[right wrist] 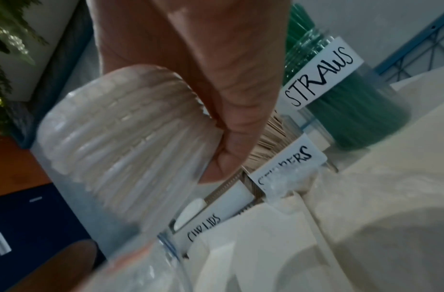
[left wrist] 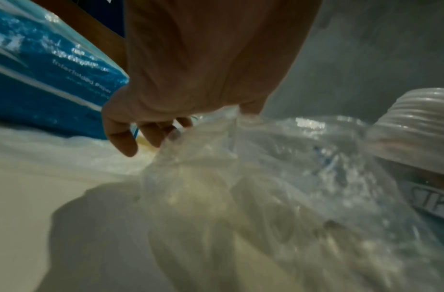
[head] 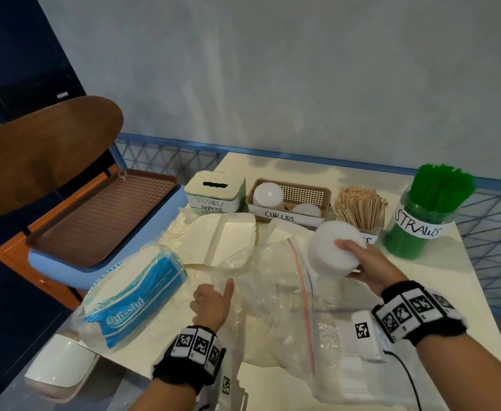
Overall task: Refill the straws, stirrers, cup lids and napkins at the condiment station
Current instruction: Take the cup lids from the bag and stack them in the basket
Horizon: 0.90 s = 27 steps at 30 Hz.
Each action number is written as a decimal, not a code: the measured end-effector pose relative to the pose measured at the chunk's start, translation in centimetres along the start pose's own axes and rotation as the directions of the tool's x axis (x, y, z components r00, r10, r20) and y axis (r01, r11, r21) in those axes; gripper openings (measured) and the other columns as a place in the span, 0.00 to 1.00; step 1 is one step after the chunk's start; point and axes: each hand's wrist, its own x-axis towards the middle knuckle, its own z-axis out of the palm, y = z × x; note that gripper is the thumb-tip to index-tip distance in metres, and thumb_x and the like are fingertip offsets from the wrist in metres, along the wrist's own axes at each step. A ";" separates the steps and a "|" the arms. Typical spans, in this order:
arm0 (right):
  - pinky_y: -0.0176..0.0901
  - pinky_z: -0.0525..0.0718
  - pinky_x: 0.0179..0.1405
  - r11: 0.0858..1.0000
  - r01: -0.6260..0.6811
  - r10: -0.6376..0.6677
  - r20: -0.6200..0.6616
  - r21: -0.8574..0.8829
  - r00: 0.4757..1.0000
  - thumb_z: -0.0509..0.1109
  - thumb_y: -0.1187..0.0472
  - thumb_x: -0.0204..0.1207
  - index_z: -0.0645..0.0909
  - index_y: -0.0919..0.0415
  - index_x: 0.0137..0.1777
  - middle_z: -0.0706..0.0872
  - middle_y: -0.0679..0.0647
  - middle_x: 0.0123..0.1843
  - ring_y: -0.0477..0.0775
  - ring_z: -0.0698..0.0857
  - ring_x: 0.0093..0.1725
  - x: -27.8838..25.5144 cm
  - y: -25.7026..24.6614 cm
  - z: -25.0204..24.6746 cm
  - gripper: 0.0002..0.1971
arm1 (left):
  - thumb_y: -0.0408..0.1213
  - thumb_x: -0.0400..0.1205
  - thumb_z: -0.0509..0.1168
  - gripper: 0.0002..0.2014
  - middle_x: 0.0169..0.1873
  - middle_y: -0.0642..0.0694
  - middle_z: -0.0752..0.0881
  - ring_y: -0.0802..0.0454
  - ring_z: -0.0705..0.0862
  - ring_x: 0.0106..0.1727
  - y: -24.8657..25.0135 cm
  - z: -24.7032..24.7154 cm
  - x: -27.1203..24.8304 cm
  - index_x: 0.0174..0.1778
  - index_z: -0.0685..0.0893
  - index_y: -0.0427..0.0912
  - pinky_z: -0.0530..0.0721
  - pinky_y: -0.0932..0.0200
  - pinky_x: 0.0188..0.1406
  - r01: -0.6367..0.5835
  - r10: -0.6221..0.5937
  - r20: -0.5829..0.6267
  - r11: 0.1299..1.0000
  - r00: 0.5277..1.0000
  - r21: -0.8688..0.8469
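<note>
My right hand (head: 362, 262) grips a stack of white cup lids (head: 329, 247), held above the table in front of the stirrer holder; the stack (right wrist: 120, 142) fills the right wrist view. My left hand (head: 213, 301) pinches the clear zip bag (head: 276, 292) on the table, its fingers (left wrist: 150, 134) curled into the plastic (left wrist: 240, 177). The brown basket labelled CUP LIDS (head: 302, 191) holds a few lids. A white box labelled TISSUES/NAPKINS (head: 213, 191), wooden stirrers (head: 360, 206) and a jar of green straws (head: 427, 209) stand in a row behind.
A blue Blissful napkin pack (head: 133, 301) lies at the table's left edge. Folded white paper packaging (head: 222, 238) sits in front of the tissue box. A brown tray (head: 101, 215) rests on a blue chair to the left. More plastic bags (head: 347, 372) lie near the front.
</note>
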 end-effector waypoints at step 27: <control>0.61 0.88 0.50 0.976 0.057 -0.109 -0.247 -0.211 0.963 0.75 0.38 0.59 0.74 0.61 0.66 0.84 0.59 0.59 0.62 0.86 0.55 13.6 -8.2 6.8 0.39 | 0.58 0.83 0.51 0.31 0.67 0.36 0.76 0.36 0.79 0.64 25.6 1.9 9.4 0.75 0.64 0.38 0.81 0.38 0.63 -0.402 0.456 0.544 0.888 0.704 -0.224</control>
